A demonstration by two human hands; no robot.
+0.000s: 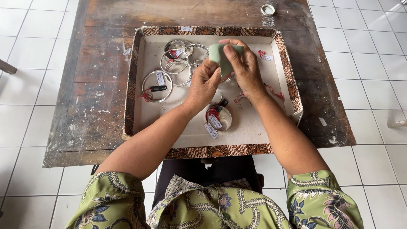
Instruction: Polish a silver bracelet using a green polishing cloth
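Note:
Both my hands are raised over a shallow tray [285,63] with a patterned brown rim. My right hand [242,68] pinches a small green cloth [221,56] and presses it against something held by my left hand [203,82]; that item is mostly hidden, with only a red thread showing below the cloth. Several silver bangles [178,63] with white tags and red threads lie in the tray's far left part. A wide silver cuff [219,118] with a tag sits near my wrists.
The tray rests on a worn, paint-spattered wooden table [97,101] standing on white floor tiles. A small round lid [268,9] lies at the table's far edge. A loose tag with red thread [265,55] lies in the tray's far right.

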